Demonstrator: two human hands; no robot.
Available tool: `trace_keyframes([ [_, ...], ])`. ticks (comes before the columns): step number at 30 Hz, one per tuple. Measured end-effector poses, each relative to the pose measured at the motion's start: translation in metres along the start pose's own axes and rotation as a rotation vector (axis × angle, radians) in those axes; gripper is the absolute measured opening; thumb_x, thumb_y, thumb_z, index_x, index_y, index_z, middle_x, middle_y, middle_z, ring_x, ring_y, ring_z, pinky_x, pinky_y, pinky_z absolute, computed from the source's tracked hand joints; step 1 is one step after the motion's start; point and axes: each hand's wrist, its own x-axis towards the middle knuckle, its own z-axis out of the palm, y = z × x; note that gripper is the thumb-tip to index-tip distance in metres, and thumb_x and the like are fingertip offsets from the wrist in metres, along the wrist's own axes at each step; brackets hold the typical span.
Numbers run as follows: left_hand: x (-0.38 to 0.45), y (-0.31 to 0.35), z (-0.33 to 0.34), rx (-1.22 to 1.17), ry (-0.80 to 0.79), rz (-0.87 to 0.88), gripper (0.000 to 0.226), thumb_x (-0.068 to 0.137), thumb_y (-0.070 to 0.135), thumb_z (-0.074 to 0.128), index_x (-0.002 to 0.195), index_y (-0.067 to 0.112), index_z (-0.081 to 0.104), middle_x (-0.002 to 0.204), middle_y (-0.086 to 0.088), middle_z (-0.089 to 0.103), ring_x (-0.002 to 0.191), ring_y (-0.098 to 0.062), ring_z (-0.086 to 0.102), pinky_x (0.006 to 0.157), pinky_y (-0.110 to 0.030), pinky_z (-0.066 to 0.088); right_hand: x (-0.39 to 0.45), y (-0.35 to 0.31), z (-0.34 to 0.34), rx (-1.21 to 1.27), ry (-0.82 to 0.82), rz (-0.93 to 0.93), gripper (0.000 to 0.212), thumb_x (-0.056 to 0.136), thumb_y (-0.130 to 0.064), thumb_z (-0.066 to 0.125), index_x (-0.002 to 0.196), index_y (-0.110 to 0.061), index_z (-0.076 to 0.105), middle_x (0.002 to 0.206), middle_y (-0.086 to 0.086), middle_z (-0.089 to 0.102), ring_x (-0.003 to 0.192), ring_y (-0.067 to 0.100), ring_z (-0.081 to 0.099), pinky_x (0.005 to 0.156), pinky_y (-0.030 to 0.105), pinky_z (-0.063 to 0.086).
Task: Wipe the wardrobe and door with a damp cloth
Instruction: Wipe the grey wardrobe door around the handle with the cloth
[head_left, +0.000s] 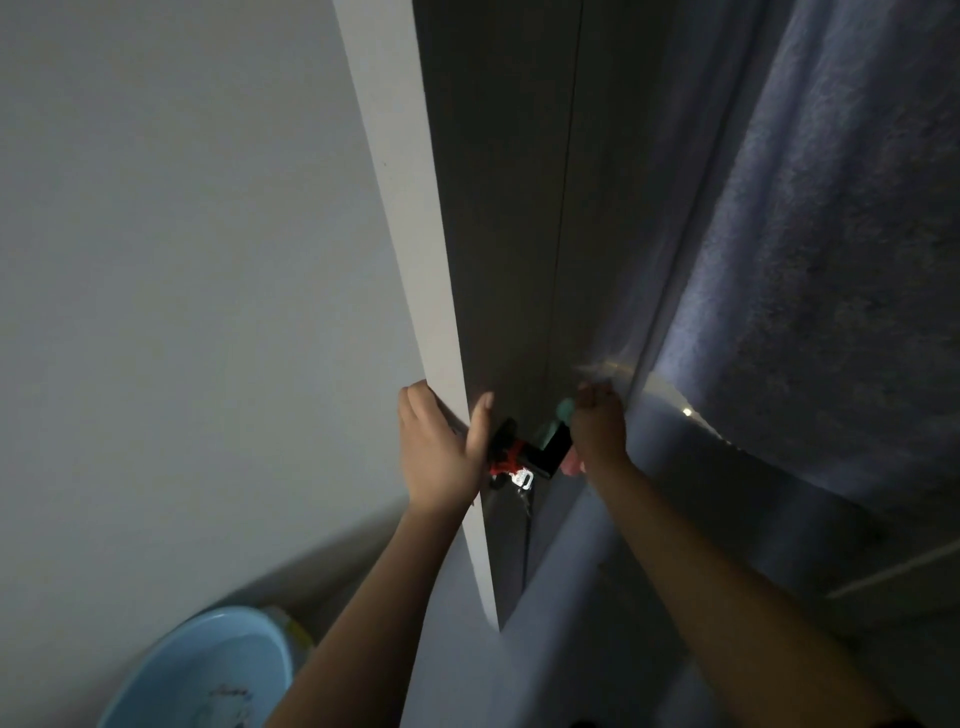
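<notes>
A white door (415, 218) stands ajar, its narrow edge facing me in the middle of the head view. My left hand (441, 452) grips that edge just above the handle, fingers on one face and thumb on the other. A black lever handle (550, 452) with a red tag and keys (511, 467) sticks out on the dark side. My right hand (597, 426) holds a bunched cloth (558, 421), green with a pink part, against the dark face of the door beside the handle. Much of the cloth is hidden behind the hand.
A light blue plastic basin (208, 670) sits on the floor at the lower left, beside the wall (182, 260). A blue-grey curtain (831, 260) hangs on the right behind the door frame (691, 249). The room is dim.
</notes>
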Motion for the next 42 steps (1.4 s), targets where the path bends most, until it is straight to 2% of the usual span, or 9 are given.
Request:
trace_keyframes([
  [7, 0.007, -0.01, -0.004, 0.009, 0.028, -0.007, 0.052, 0.084, 0.058, 0.043, 0.088, 0.005, 0.044, 0.083, -0.005, 0.041, 0.072, -0.027, 0.046, 0.062, -0.037, 0.04, -0.006, 0.003, -0.002, -0.027, -0.012, -0.034, 0.042, 0.102, -0.011, 0.035, 0.143, -0.003, 0.033, 0.139, 0.018, 0.049, 0.124, 0.034, 0.049, 0.087, 0.027, 0.036],
  [13, 0.01, -0.013, -0.003, -0.013, 0.036, 0.003, 0.052, 0.085, 0.055, 0.045, 0.087, 0.003, 0.045, 0.083, -0.006, 0.041, 0.073, -0.03, 0.047, 0.063, -0.043, 0.043, 0.013, -0.01, -0.006, -0.147, -0.109, -0.095, 0.041, 0.104, -0.017, 0.033, 0.141, -0.001, 0.038, 0.14, 0.02, 0.047, 0.125, 0.034, 0.048, 0.095, 0.03, 0.036],
  [17, 0.01, -0.015, -0.003, -0.014, 0.045, 0.014, 0.052, 0.085, 0.054, 0.045, 0.088, 0.002, 0.046, 0.084, -0.005, 0.04, 0.074, -0.029, 0.047, 0.063, -0.043, 0.044, 0.015, -0.009, -0.003, -0.193, -0.065, -0.115, 0.036, 0.102, -0.013, 0.036, 0.133, 0.003, 0.046, 0.134, 0.024, 0.051, 0.121, 0.036, 0.05, 0.086, 0.03, 0.035],
  [21, 0.01, -0.014, -0.001, -0.031, 0.031, 0.004, 0.052, 0.085, 0.055, 0.045, 0.088, 0.003, 0.046, 0.084, -0.005, 0.041, 0.076, -0.029, 0.048, 0.064, -0.045, 0.045, -0.001, 0.0, 0.0, -0.039, 0.044, -0.028, 0.038, 0.102, -0.018, 0.041, 0.135, -0.001, 0.043, 0.131, 0.022, 0.054, 0.119, 0.036, 0.052, 0.093, 0.034, 0.039],
  [24, 0.009, -0.015, -0.002, -0.023, 0.031, 0.02, 0.052, 0.085, 0.055, 0.045, 0.088, 0.003, 0.046, 0.083, -0.005, 0.04, 0.074, -0.028, 0.047, 0.063, -0.044, 0.044, -0.027, 0.009, 0.013, 0.057, 0.097, 0.049, 0.036, 0.099, -0.022, 0.048, 0.127, 0.0, 0.044, 0.123, 0.023, 0.058, 0.108, 0.039, 0.058, 0.087, 0.035, 0.045],
  [28, 0.01, -0.015, -0.003, -0.016, 0.017, 0.001, 0.056, 0.085, 0.059, 0.042, 0.09, 0.004, 0.047, 0.083, -0.006, 0.042, 0.074, -0.028, 0.048, 0.062, -0.045, 0.046, -0.063, 0.004, 0.034, 0.126, 0.018, 0.085, 0.046, 0.1, -0.016, 0.045, 0.136, 0.009, 0.029, 0.122, 0.021, 0.052, 0.112, 0.036, 0.054, 0.075, 0.02, 0.036],
  [33, 0.014, -0.015, -0.008, -0.024, -0.03, -0.016, 0.06, 0.082, 0.063, 0.04, 0.09, 0.004, 0.045, 0.086, -0.007, 0.044, 0.078, -0.028, 0.048, 0.066, -0.041, 0.044, -0.029, -0.016, 0.029, 0.158, 0.063, 0.102, 0.056, 0.102, -0.025, 0.04, 0.142, 0.011, 0.023, 0.137, 0.028, 0.044, 0.121, 0.039, 0.05, 0.092, 0.032, 0.041],
  [38, 0.015, -0.018, -0.01, -0.023, -0.042, -0.008, 0.062, 0.083, 0.064, 0.041, 0.088, 0.002, 0.045, 0.084, -0.011, 0.046, 0.076, -0.027, 0.046, 0.065, -0.037, 0.041, -0.077, 0.008, 0.052, 0.208, 0.011, 0.175, 0.054, 0.101, -0.024, 0.044, 0.142, 0.004, 0.023, 0.127, 0.022, 0.054, 0.109, 0.036, 0.059, 0.082, 0.03, 0.048],
  [42, 0.017, -0.018, -0.012, -0.03, -0.067, -0.007, 0.064, 0.085, 0.067, 0.043, 0.087, 0.002, 0.044, 0.084, -0.01, 0.045, 0.077, -0.028, 0.045, 0.064, -0.034, 0.038, -0.075, 0.001, 0.049, 0.179, -0.007, 0.162, 0.055, 0.1, -0.022, 0.046, 0.142, 0.006, 0.022, 0.134, 0.023, 0.049, 0.117, 0.036, 0.054, 0.084, 0.026, 0.043],
])
